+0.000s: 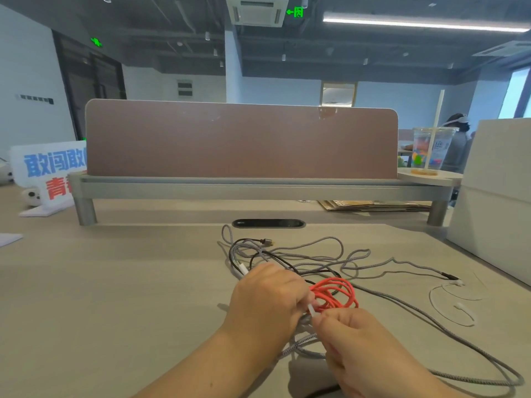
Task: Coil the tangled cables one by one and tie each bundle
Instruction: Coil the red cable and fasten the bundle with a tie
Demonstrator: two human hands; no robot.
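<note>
Our left hand (270,297) grips the red cable (337,293), coiled over the tabletop (115,282), while our right hand (365,351) pinches a white plug end (311,309) beside it. It looks light, soft and springy, so we would hold where the loops cross. The clear cup (421,145) far right holds a straw (436,119); anything else inside we cannot tell.

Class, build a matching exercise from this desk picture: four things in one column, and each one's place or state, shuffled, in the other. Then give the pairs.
1. red cable
2. grey braided cable
3. plastic cup
4. sign

A. on the right end of the shelf
B. coiled in loops
C. left of the divider panel
D. sprawled loose over the desk

Pairs: 1-B, 2-D, 3-A, 4-C
</note>
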